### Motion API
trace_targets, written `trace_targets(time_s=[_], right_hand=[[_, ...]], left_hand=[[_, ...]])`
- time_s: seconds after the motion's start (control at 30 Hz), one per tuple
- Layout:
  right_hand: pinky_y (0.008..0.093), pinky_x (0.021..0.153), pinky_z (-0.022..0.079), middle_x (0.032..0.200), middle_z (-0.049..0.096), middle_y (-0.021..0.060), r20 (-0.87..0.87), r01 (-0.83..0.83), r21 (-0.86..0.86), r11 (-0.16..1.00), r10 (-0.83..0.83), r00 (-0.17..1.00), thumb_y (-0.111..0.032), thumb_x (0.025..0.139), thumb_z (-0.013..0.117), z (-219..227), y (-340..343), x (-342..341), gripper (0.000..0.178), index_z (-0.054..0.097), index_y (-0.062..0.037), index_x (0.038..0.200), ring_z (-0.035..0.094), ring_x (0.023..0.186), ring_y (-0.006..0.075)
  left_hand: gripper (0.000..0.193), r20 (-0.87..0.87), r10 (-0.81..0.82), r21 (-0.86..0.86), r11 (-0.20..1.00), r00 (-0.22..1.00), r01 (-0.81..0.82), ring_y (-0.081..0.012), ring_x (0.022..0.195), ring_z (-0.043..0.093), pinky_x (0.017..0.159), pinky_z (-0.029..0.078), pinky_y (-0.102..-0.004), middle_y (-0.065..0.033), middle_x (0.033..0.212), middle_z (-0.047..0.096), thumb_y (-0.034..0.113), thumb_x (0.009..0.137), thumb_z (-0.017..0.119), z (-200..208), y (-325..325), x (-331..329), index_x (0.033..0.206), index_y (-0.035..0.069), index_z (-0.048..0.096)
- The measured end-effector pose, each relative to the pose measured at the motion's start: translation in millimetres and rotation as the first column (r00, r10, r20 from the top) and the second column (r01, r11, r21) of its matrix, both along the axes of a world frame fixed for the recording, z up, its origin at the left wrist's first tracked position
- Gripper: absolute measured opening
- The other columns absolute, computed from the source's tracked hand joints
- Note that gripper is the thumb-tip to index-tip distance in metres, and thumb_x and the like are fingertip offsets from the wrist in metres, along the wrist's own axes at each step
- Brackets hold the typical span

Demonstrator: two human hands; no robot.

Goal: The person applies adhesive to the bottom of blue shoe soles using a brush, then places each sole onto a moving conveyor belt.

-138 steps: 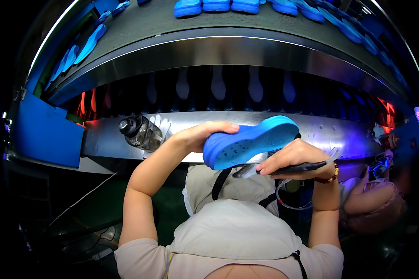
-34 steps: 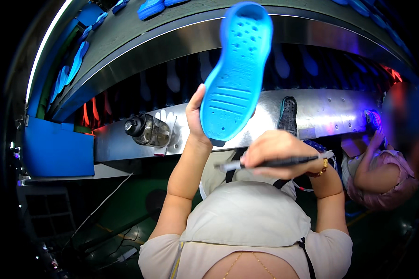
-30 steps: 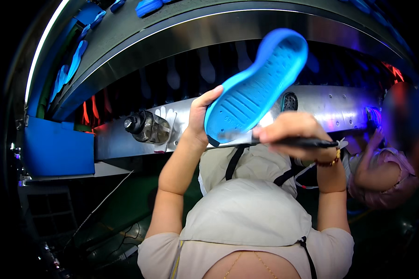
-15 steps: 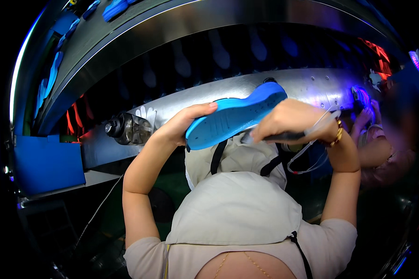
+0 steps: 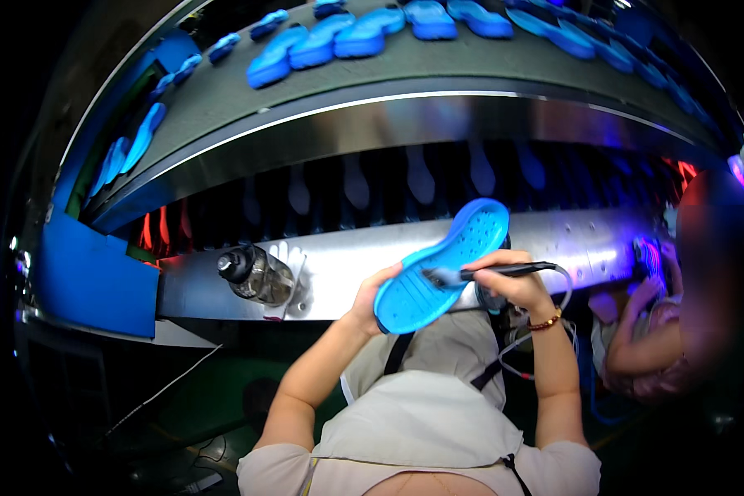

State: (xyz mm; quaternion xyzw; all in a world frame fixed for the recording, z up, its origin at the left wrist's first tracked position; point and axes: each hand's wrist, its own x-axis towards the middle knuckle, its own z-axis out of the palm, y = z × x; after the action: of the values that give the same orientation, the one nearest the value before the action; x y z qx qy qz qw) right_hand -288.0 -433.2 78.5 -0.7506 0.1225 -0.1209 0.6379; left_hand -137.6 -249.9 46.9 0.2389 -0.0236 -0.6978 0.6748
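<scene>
Blue shoe sole (image 5: 416, 298), raised across the steel ledge's (image 5: 339, 260) near edge, long axis slanting near-left to far-right. Left hand (image 5: 374, 291), nearer, grips its left rim, underside fingers hidden; right hand (image 5: 512, 286) pinches a brush (image 5: 445, 278), bristles at mid-sole, contact uncertain.
</scene>
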Motion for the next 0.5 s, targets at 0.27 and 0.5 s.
trace_targets(time_s=[0.27,0.5], right_hand=[[0.0191,0.045,0.040,0.068,0.061,0.0050,0.159,0.466,-0.092,0.880,-0.449,0.879,-0.004,0.076,0.061,-80,48,11,0.012,0.064,0.0016,0.085,0.050,0.050,0.0064],[0.0169,0.041,0.035,0.087,0.059,0.0100,0.156,0.329,0.729,0.601,-0.613,0.774,-0.019,0.089,0.046,-82,18,-32,0.025,0.053,0.0021,0.099,0.039,0.045,0.0058]], left_hand=[[0.057,-0.080,0.115,0.061,0.992,0.990,-0.110,-0.0398,0.101,0.051,0.079,0.044,-0.0553,-0.0226,0.121,0.043,0.038,0.086,0.039,-51,28,-9,0.130,0.003,0.029],[0.066,0.116,0.128,-0.080,0.990,0.985,-0.119,-0.0367,0.109,0.047,0.090,0.039,-0.0503,-0.0208,0.126,0.040,0.038,0.079,0.047,-29,79,23,0.131,0.002,0.028]])
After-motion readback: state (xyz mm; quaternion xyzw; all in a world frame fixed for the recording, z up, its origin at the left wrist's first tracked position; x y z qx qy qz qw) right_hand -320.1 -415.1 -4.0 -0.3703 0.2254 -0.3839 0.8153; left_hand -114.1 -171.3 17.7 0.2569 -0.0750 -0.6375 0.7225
